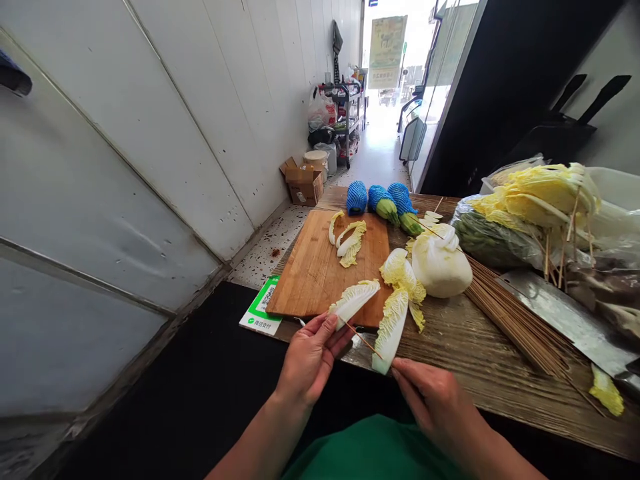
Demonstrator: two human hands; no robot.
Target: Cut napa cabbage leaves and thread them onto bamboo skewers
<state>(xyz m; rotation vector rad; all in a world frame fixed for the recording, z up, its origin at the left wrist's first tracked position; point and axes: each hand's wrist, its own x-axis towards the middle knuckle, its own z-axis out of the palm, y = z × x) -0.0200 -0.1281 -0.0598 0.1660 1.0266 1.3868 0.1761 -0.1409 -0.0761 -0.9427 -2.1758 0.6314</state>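
Note:
In the head view my left hand point(313, 350) pinches the base of a napa cabbage leaf point(355, 298) over the cutting board's near edge. A thin bamboo skewer point(364, 341) slants from these fingers down to the base of a second cabbage leaf point(393, 327). My right hand point(433, 393) is closed, its thumb and fingertips pinching at the edge of that second leaf's base. Whether they also grip the skewer's end is hidden. More loose leaves point(400, 270) lie just beyond, beside a pale, round cabbage head point(440, 263).
The wooden cutting board point(305, 267) carries several leaf pieces point(353, 243). Zucchini in blue foam nets point(384, 203) lie behind it. To the right are a bundle of skewers point(510, 313), a cleaver point(565, 323) and skewered cabbage point(540, 193). A payment sign point(261, 308) sits at left.

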